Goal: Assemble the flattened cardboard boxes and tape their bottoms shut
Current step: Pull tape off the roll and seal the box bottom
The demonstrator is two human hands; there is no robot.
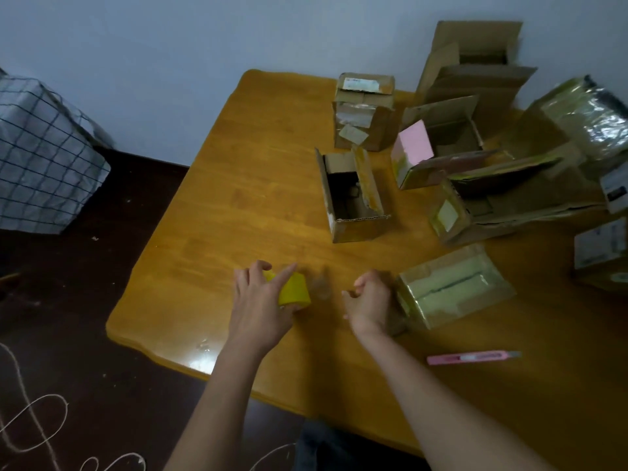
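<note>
Fingers (285, 271) of left hand (258, 304) curl round yellow tape roll (295, 294); right hand (368, 302) fingers curled, pinching a clear tape strip (321, 283) pulled from it, low over wooden surface (238, 198). Taped box (453, 283) just right of right hand. Open box (350, 195) behind, contents dark, unclear. Labels too blurred to read. Pink cutter (472, 357) near right forearm.

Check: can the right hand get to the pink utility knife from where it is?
Probably yes. The pink utility knife lies alone on bare table just right of the right forearm, nothing on or against it. The right hand appears to pinch stretched tape, so it must let go first.
</note>
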